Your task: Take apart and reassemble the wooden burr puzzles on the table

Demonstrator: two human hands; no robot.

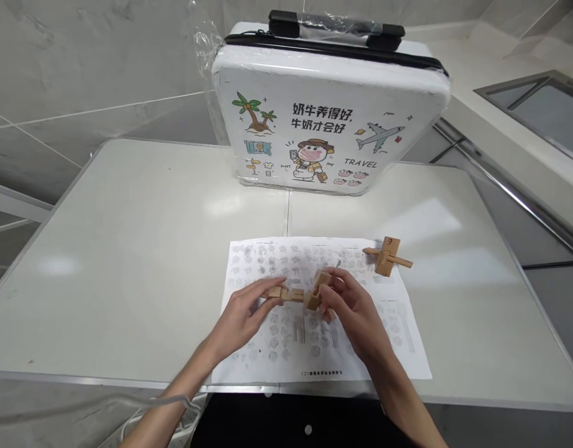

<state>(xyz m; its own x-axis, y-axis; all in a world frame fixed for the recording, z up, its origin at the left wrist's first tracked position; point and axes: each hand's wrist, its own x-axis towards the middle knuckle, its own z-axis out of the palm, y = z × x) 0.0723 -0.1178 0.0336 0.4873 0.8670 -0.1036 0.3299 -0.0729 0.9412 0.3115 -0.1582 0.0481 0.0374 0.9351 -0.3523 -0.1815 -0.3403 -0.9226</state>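
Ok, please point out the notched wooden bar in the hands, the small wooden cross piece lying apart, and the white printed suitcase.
Notched wooden bar [286, 293], head view, on its middle notch.
Small wooden cross piece [386, 256], head view, on its upright block.
White printed suitcase [314, 93], head view, on its plain upper face.

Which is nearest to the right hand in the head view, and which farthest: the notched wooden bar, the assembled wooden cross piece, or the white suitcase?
Measured from the right hand:
1. Notched wooden bar, just to its left, gripped in the left hand over the instruction sheet.
2. Assembled wooden cross piece, up and to the right, at the sheet's top corner.
3. White suitcase, standing at the table's far edge.
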